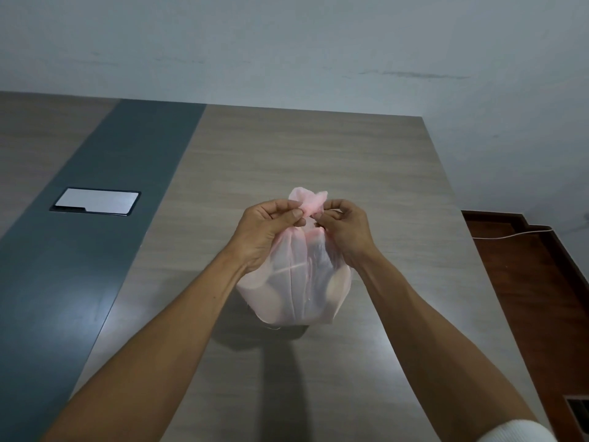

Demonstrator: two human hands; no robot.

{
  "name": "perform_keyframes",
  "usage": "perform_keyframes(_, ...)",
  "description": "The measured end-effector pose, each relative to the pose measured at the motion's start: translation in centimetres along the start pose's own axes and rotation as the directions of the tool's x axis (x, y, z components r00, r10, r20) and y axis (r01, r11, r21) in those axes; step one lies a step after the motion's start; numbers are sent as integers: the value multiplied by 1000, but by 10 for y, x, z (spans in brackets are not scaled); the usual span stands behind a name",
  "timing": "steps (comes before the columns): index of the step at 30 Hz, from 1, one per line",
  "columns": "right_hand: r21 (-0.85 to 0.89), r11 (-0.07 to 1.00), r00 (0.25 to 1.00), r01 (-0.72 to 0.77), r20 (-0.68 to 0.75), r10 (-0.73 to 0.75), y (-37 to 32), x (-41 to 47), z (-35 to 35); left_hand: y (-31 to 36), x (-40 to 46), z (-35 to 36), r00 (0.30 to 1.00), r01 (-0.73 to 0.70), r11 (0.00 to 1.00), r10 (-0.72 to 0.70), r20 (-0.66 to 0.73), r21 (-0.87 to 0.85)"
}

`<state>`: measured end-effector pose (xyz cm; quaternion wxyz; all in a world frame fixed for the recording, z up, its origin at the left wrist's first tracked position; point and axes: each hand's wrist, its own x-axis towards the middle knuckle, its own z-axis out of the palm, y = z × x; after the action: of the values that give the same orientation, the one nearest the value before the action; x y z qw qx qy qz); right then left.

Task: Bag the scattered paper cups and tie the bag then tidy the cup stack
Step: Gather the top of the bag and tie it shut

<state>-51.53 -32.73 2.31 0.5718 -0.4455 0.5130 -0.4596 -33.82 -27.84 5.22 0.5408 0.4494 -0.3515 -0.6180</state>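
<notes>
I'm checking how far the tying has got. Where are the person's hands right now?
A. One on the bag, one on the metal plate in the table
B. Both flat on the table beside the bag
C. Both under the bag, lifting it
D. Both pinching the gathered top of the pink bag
D: the left hand and right hand both pinch the bunched neck of the pink bag, which stands on the table.

Wood-grain table [318,154] with grey strip [95,218], pale wall [287,43], reddish-brown floor [526,282].
</notes>
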Motion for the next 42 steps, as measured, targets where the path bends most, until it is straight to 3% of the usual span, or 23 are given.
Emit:
perform_keyframes(4,54,996,995,64,78,-68,-3,-6,1,1,3,-9,988,139,990,-140,67,19)
perform_keyframes(7,0,996,974,91,206,-89,-7,-6,0,0,5,-15,973,232,968,-229,36,-93)
perform_keyframes(15,-138,983,896,125,441,-51,-17,-2,0,-9,6,-20,986,162,985,-158,61,-59)
perform_keyframes(22,-119,988,881,95,473,-28,-21,-4,-1,-14,2,-14,980,121,985,-138,-142,-122)
perform_keyframes(24,-141,982,917,125,394,-60,-17,-5,2,-16,0,-11,980,99,989,-116,-159,-111)
perform_keyframes(26,-182,972,951,148,297,-89,-13,-4,5,-19,-5,-7,990,52,998,-56,-129,-39)
perform_keyframes(28,-232,960,965,157,241,-99,-12,-3,8,-23,-9,-3,991,-71,977,93,-101,200)
perform_keyframes(30,-228,968,978,105,201,-59,-12,-1,10,-24,-9,-2,942,-287,796,337,4,533)
perform_keyframes(33,-177,984,990,18,139,7,-18,0,15,-21,-11,0,772,-562,346,546,326,751)
perform_keyframes(35,-239,971,995,27,104,-2,-24,0,18,-22,-15,6,729,-529,142,580,363,837)
perform_keyframes(36,-290,955,993,65,115,-33,-25,1,16,-22,-15,8,754,-439,134,594,283,889)
perform_keyframes(37,-321,939,985,121,155,-74,-26,1,14,-19,-13,8,797,-324,202,585,151,924)
perform_keyframes(39,-378,887,938,266,313,-148,-26,0,6,-8,-5,-1,910,-104,519,394,-130,849)
perform_keyframes(40,-462,821,907,337,392,-151,-24,0,3,-1,-1,-8,944,-29,663,264,-198,748)
perform_keyframes(42,-658,610,871,442,478,-116,-18,0,2,8,3,-16,978,36,829,87,-192,558)
